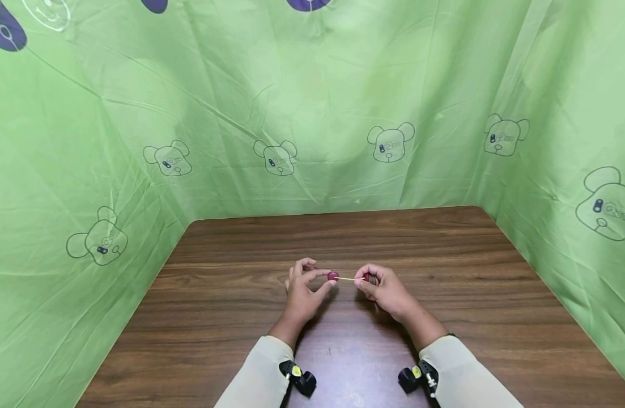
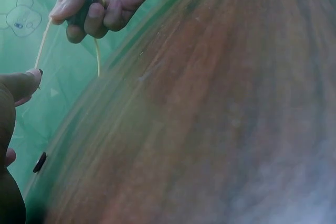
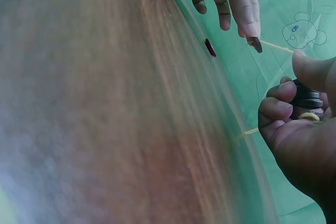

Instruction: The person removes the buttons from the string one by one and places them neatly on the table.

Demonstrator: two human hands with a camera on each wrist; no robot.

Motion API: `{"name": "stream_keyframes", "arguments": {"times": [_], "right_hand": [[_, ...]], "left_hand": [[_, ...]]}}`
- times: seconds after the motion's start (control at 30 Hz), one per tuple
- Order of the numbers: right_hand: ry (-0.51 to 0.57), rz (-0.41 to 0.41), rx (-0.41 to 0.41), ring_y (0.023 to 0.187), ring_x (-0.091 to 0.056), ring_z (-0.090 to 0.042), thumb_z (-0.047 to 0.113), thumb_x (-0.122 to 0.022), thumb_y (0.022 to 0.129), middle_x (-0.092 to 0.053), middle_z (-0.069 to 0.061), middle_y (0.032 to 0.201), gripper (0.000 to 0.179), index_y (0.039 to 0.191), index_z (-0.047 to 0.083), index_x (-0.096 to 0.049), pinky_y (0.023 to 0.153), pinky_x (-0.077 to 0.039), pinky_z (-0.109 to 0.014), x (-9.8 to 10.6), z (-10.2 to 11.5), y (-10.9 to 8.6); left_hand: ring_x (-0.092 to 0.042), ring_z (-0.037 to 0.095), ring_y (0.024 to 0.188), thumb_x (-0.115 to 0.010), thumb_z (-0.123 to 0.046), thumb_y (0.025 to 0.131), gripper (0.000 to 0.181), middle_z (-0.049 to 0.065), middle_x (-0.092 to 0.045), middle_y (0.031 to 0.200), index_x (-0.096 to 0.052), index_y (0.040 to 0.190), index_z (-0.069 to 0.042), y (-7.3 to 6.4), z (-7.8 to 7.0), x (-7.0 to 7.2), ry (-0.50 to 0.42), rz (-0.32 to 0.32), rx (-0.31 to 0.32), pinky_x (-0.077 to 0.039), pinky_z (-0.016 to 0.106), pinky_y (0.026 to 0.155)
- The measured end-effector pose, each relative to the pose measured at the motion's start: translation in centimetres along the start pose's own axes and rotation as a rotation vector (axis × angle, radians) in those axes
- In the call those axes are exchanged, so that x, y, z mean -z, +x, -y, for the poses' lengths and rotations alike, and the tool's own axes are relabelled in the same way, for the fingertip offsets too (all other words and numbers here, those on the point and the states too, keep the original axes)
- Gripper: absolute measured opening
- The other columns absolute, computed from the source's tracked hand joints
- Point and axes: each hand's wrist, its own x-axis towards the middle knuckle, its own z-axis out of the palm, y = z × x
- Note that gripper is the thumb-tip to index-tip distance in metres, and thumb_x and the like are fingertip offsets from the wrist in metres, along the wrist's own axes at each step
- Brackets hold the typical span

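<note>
Over the table, my left hand point(image 1: 303, 294) pinches a small dark red disc point(image 1: 333, 276) between thumb and index finger, its other fingers spread. A thin yellow string point(image 1: 345, 278) runs taut from that disc to my right hand point(image 1: 391, 293), whose thumb and index finger pinch it. Several dark discs point(image 3: 306, 97) sit in a stack inside the curled fingers of the right hand, beside a small yellowish ring point(image 3: 308, 116). Below that hand, a loose yellow string end point(image 2: 98, 59) hangs down. The palm partly hides the stack.
Another dark disc point(image 3: 210, 48) lies on the wooden table point(image 1: 215, 317) near the left hand's spread fingers. Green cloth point(image 1: 332, 187) with bear drawings hangs around the table's back and sides. Black wrist cameras point(image 1: 306, 383) are strapped over the pale sleeves.
</note>
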Motion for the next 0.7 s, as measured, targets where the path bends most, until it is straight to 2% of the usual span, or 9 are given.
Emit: {"name": "stream_keyframes", "arguments": {"times": [0.33, 0.7], "right_hand": [[0.011, 0.000, 0.011, 0.062, -0.049, -0.008, 0.002, -0.070, 0.103, -0.051, 0.002, 0.075, 0.018, 0.108, -0.014, -0.063, 0.056, -0.041, -0.021, 0.0, 0.0, 0.1], [0.017, -0.007, 0.004, 0.063, -0.050, -0.008, 0.002, -0.071, 0.103, -0.052, 0.002, 0.075, 0.019, 0.109, -0.014, -0.063, 0.055, -0.042, -0.021, 0.0, 0.1, 0.1]], "left_hand": [[-0.047, 0.035, 0.135, -0.092, -0.030, 0.087, 0.020, 0.018, -0.055, 0.151, -0.087, 0.105, -0.022, 0.5, 0.9, 0.1, 0.020, 0.054, 0.111, -0.025, 0.061, 0.105], [-0.044, 0.036, 0.141, -0.092, -0.034, 0.088, 0.015, 0.013, -0.052, 0.159, -0.088, 0.101, -0.028, 1.1, 0.8, -0.1, 0.070, 0.069, 0.256, -0.018, 0.064, 0.108]]}}
